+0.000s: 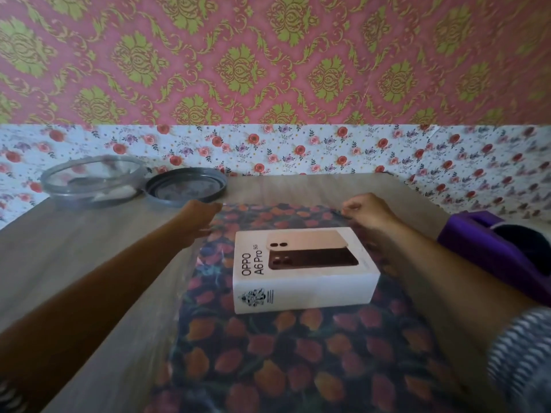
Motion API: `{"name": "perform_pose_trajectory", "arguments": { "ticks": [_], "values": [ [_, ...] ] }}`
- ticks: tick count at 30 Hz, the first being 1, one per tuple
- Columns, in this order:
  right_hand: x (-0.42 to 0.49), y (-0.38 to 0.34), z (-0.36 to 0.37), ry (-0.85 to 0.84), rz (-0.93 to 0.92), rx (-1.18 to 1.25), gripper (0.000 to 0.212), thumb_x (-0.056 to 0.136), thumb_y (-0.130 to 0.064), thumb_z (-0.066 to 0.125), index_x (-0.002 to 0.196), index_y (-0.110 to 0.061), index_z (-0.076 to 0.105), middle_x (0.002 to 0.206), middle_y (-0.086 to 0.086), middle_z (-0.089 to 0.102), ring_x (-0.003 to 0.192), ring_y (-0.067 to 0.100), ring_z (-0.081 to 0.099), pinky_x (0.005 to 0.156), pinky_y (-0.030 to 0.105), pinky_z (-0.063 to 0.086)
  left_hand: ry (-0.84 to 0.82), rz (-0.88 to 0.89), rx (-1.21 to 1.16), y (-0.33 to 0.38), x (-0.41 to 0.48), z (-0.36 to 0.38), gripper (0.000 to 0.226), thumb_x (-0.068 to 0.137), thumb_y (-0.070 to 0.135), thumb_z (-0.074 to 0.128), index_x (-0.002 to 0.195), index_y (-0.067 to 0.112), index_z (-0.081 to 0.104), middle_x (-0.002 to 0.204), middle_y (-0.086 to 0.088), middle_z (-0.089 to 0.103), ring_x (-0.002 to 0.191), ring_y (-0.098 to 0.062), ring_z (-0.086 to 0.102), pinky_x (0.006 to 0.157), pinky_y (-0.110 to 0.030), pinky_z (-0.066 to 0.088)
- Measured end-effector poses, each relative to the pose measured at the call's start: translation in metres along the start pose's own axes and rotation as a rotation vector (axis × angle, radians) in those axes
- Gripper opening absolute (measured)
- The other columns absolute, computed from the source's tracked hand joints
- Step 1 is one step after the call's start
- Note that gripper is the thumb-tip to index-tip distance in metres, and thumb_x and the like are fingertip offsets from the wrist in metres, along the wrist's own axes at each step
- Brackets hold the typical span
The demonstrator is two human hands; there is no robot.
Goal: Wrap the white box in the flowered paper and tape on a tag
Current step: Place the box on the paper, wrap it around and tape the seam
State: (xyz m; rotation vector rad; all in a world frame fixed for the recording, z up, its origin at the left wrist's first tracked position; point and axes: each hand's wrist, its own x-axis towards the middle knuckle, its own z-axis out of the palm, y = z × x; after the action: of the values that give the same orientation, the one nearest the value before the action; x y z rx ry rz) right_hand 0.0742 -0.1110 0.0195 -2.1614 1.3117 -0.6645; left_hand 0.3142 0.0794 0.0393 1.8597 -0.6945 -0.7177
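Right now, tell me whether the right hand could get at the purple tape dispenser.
Probably yes. The purple tape dispenser sits beside the right forearm with nothing between them, but the right hand is pinching the far edge of the dark flowered paper and must let go first.

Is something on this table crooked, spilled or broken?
Nothing is spilled or broken. The box lies slightly askew on the paper, its edges not parallel to the paper's. Both hands pinch the far edge.

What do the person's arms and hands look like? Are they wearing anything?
Both forearms are bare, and so are the left hand and the right hand. No gloves, and no rings or watch that I can make out. The right arm has a sleeve pushed up near the elbow, with a fine black-and-white wavy stripe pattern. A bit of similar patterned cloth peeks in by the left arm.
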Motion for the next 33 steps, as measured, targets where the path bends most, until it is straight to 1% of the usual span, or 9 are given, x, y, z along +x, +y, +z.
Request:
{"name": "perform_pose_trajectory", "arguments": {
  "ticks": [4, 8, 11, 15, 20, 22, 27, 30, 33],
  "values": [
    [0.020, 0.007, 0.013, -0.032, -0.074, -0.246, 0.014, 0.083, -0.021, 0.067, 0.084, -0.010, 0.076, 0.086, 0.010, 0.074, 0.079, 0.024, 0.067, 0.074, 0.028, 0.049, 0.048, -0.035, 0.088, -0.001, 0.046, 0.008, 0.020, 0.093, 0.019, 0.055, 0.089, 0.000, 0.054, 0.073, -0.012, 0.050, 0.055, -0.018, 0.045, 0.051, -0.023, 0.037],
    [0.034, 0.005, 0.017, 0.018, -0.114, -0.381, 0.021, 0.081, -0.025, 0.068, 0.068, -0.010, 0.074, 0.068, 0.009, 0.071, 0.066, 0.024, 0.065, 0.063, 0.029, 0.049, 0.044, -0.033, 0.006, -0.002, 0.073, 0.016, 0.015, 0.088, 0.009, 0.061, 0.095, -0.004, 0.056, 0.071, -0.012, 0.057, 0.038, -0.011, 0.057, 0.034, -0.017, 0.044],
    [0.036, -0.002, 0.017, 0.000, -0.160, -0.548, 0.038, 0.081, -0.019, 0.061, 0.046, -0.016, 0.046, 0.055, 0.006, 0.050, 0.058, 0.026, 0.051, 0.057, 0.027, 0.037, 0.044, -0.031, -0.086, 0.001, 0.083, 0.021, 0.010, 0.086, 0.001, 0.062, 0.084, -0.005, 0.054, 0.071, -0.013, 0.056, 0.028, -0.006, 0.054, 0.030, -0.015, 0.042],
    [0.035, -0.008, 0.020, -0.032, -0.192, -0.702, 0.016, 0.088, -0.017, 0.053, 0.079, -0.007, 0.061, 0.077, 0.007, 0.049, 0.070, 0.028, 0.052, 0.062, 0.029, 0.036, 0.048, -0.022, -0.049, 0.003, 0.093, 0.023, 0.013, 0.082, 0.003, 0.066, 0.083, -0.006, 0.057, 0.071, -0.011, 0.059, 0.030, -0.003, 0.054, 0.032, -0.015, 0.044],
    [0.040, 0.003, 0.007, 0.050, -0.073, -0.379, 0.020, 0.091, -0.017, 0.052, 0.076, -0.006, 0.060, 0.081, 0.013, 0.067, 0.073, 0.029, 0.062, 0.063, 0.032, 0.045, 0.080, 0.111, 0.000, 0.010, 0.094, 0.012, 0.032, 0.080, 0.005, 0.069, 0.110, -0.004, 0.060, 0.072, -0.007, 0.060, 0.036, -0.003, 0.056, 0.037, -0.013, 0.047],
    [0.041, 0.006, -0.003, 0.101, -0.082, -0.179, 0.010, 0.091, -0.009, 0.054, 0.089, -0.003, 0.062, 0.085, 0.014, 0.069, 0.075, 0.029, 0.066, 0.069, 0.038, 0.054, 0.055, 0.131, -0.057, 0.017, 0.090, 0.005, 0.035, 0.081, 0.005, 0.068, 0.114, 0.000, 0.059, 0.076, -0.006, 0.063, 0.043, -0.006, 0.059, 0.042, -0.016, 0.051],
    [0.028, -0.003, -0.036, 0.123, -0.279, -0.098, 0.020, 0.090, 0.000, 0.052, 0.088, -0.013, 0.066, 0.077, 0.008, 0.067, 0.048, 0.011, 0.043, 0.049, 0.023, 0.032, -0.005, 0.325, -0.152, 0.044, 0.059, -0.017, 0.036, 0.083, 0.000, 0.062, 0.115, 0.016, 0.058, 0.049, 0.011, 0.065, 0.041, 0.000, 0.059, 0.042, -0.013, 0.049],
    [0.004, -0.014, -0.059, 0.173, -0.384, -0.076, 0.015, 0.087, -0.003, 0.058, 0.089, -0.008, 0.072, 0.091, 0.010, 0.072, 0.061, 0.019, 0.061, 0.055, 0.025, 0.047, -0.079, 0.511, -0.032, 0.054, 0.024, -0.036, 0.032, 0.085, -0.002, 0.059, 0.109, 0.020, 0.059, 0.058, 0.018, 0.068, 0.054, 0.005, 0.063, 0.051, -0.007, 0.048],
    [-0.033, -0.019, -0.082, 0.229, -0.448, 0.046, 0.009, 0.075, -0.012, 0.075, 0.082, -0.014, 0.069, 0.080, 0.008, 0.070, 0.063, 0.008, 0.062, 0.062, 0.014, 0.049, -0.153, 0.676, 0.075, 0.057, -0.010, -0.052, 0.036, 0.083, -0.003, 0.059, 0.101, 0.029, 0.060, 0.070, 0.021, 0.071, 0.069, 0.006, 0.066, 0.066, -0.008, 0.051]
  ]
}}
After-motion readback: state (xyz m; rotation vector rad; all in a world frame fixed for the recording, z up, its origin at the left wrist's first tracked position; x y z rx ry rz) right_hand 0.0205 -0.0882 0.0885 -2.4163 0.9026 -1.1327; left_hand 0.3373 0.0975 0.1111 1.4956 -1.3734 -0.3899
